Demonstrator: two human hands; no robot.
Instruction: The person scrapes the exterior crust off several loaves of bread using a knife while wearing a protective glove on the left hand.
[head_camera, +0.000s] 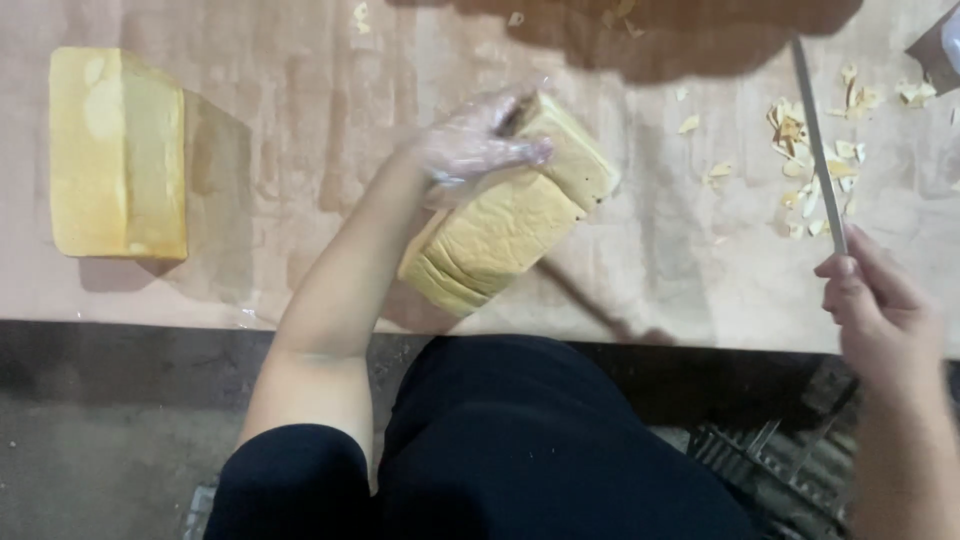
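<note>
A left hand (478, 142) in a clear plastic glove lies across the top of a sliced loaf of bread (512, 205), fingers curled down over its upper edge and pressing it, the loaf lying at an angle near the middle of a paper-covered worktable (300, 120). The bare right hand (880, 305), off to the side and well apart from the loaf, is closed around the handle of a long knife (820, 150) whose blade points away across the table. Crust trimmings (810, 150) lie scattered beside that blade, and a second, uncut loaf (118, 152) sits at the table's far left.
</note>
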